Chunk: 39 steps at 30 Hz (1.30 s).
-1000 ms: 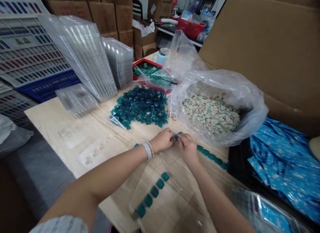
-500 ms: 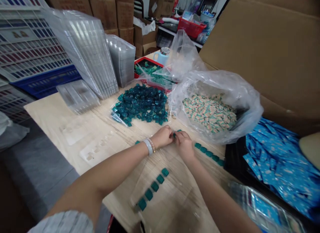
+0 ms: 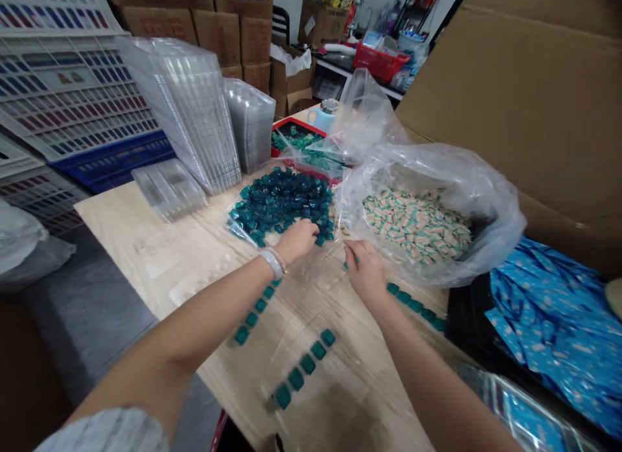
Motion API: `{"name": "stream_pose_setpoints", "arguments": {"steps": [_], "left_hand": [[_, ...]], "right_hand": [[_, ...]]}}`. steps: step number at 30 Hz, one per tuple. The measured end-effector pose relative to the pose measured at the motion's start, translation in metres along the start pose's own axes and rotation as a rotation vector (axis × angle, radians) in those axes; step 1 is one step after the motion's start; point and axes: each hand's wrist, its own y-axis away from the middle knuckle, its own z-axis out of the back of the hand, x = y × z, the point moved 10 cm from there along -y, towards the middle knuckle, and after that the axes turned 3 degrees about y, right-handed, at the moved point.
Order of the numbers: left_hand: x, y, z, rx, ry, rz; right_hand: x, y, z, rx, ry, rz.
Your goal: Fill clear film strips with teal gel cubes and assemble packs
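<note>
My left hand (image 3: pixel 297 240) is at the front edge of a heap of translucent teal square pieces (image 3: pixel 286 196). Its fingers are curled together, and whatever they pinch is hidden. My right hand (image 3: pixel 365 269) rests low over the table, thumb and fingertips drawn together. A bit of a teal piece (image 3: pixel 346 265) shows beside those fingertips; whether they grip it is unclear. Spaced teal squares lie in a left row (image 3: pixel 251 319), a front row (image 3: pixel 307 363) and a right row (image 3: pixel 414 305), with what looks like clear plastic beneath.
A clear bag (image 3: pixel 490 180) of striped pale-and-green pieces (image 3: pixel 420 225) stands right of the heap. Clear plastic trays (image 3: pixel 187 109) are stacked at the back left. Behind the heap are a red-rimmed tray (image 3: pixel 279 125) and a blue mug (image 3: pixel 324 117). Cardboard (image 3: pixel 544 109) rises at right.
My hands were together over the table; now they are apart. The left has moved back to the heap, uncovering the left row. My right hand stays near its earlier place.
</note>
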Motion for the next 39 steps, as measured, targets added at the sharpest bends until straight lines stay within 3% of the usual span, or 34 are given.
{"name": "stream_pose_setpoints", "arguments": {"steps": [3,7,14,21,26,30,32,34,36,39], "left_hand": [[-0.003,0.001,-0.011,-0.010,-0.166,0.007],[-0.006,0.005,-0.022,-0.022,-0.256,-0.026],[0.003,0.008,-0.022,0.037,-0.201,-0.065],[0.009,0.009,-0.026,0.104,-0.088,-0.086],[0.013,0.018,-0.010,0.110,0.015,-0.099],[0.014,0.034,0.003,0.006,0.282,0.020],[0.007,0.045,-0.011,0.048,0.432,0.089],[-0.009,0.056,-0.031,0.111,0.534,0.106],[-0.027,0.061,-0.045,0.114,0.551,0.053],[-0.047,0.063,-0.049,0.037,0.509,-0.043]], "right_hand": [[0.009,-0.035,-0.036,0.202,0.082,-0.001],[0.009,-0.049,-0.059,0.266,0.121,0.003],[0.025,-0.032,-0.052,0.324,0.182,0.085],[0.042,-0.028,-0.069,0.476,0.217,0.113],[0.041,-0.033,-0.056,0.414,0.194,0.083],[-0.006,-0.013,-0.013,0.170,0.011,-0.085],[-0.034,0.013,0.005,0.013,-0.206,-0.189],[-0.047,0.038,0.010,-0.065,-0.353,-0.235],[-0.043,0.054,0.006,-0.107,-0.400,-0.222],[-0.024,0.059,0.000,-0.168,-0.311,-0.132]]}}
